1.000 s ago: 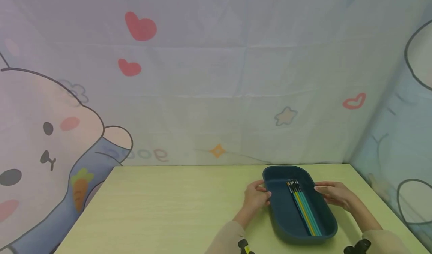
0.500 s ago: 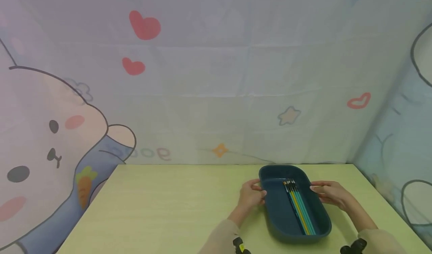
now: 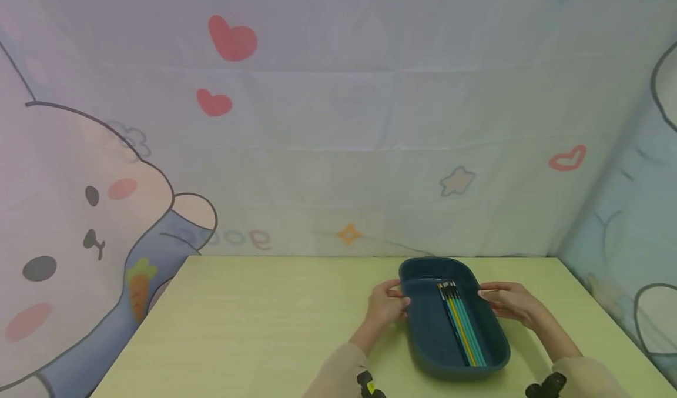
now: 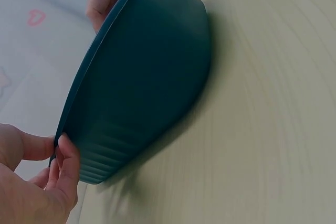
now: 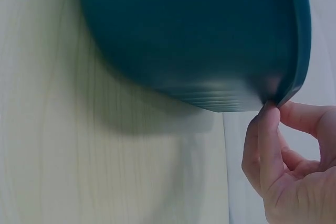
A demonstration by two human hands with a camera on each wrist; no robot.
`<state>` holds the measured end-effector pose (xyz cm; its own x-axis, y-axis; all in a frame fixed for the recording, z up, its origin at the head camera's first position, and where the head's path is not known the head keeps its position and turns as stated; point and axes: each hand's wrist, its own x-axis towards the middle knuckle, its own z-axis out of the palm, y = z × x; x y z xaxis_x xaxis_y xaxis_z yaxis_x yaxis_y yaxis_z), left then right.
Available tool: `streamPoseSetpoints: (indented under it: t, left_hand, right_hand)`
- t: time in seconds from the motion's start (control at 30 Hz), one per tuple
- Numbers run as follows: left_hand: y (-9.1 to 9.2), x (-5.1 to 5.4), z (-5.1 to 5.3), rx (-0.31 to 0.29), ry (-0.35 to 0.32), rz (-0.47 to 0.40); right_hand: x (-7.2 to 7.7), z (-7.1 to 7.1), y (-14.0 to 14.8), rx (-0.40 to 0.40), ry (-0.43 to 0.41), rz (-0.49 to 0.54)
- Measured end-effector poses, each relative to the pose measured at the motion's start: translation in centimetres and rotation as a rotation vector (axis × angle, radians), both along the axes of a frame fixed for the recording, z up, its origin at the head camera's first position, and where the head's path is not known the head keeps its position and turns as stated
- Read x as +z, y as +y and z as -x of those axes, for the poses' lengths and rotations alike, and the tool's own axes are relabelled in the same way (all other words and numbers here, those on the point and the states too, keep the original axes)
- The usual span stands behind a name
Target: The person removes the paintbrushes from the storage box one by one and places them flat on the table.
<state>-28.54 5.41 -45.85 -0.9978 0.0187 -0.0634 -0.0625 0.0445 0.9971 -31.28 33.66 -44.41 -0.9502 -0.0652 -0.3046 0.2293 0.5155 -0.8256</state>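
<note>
A dark teal, round-cornered tray (image 3: 425, 321) is at the right part of the table in the head view. Inside lie several slim pencil-like sticks (image 3: 464, 330), teal, yellow and dark, side by side; their exact kind is too small to tell. My left hand (image 3: 385, 305) pinches the tray's left rim, thumb and fingers on either side. On the opposite rim, my right hand (image 3: 517, 304) pinches likewise. Both wrist views show the tray's outer wall (image 4: 142, 66) with ribbed marks near the grip. Whether its base touches the table cannot be told.
A pale wood-grain table (image 3: 264, 315) extends to the left of the tray. Behind it hangs a printed cloth (image 3: 328, 121) with hearts and a cartoon animal. Another cloth panel (image 3: 624, 239) borders the right side.
Both hands have carried or slid the tray leftward over the table, the sticks staying inside. The head view has also turned slightly left. The pinch on both rims is unchanged.
</note>
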Motion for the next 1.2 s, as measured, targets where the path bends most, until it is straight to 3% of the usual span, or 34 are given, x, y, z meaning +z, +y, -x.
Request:
streamPoseSetpoints:
  t: [0.67,1.2]
  left_hand:
    - [-1.5,-0.3,0.1,0.002,0.002,0.003]
    - [-1.8,-0.1,-0.2,0.048,0.013,0.042]
  right_hand:
    - [-0.3,-0.1,-1.5,0.009,0.009,0.037]
    - [-0.1,0.1,-2.1,0.004,-0.004,0.045]
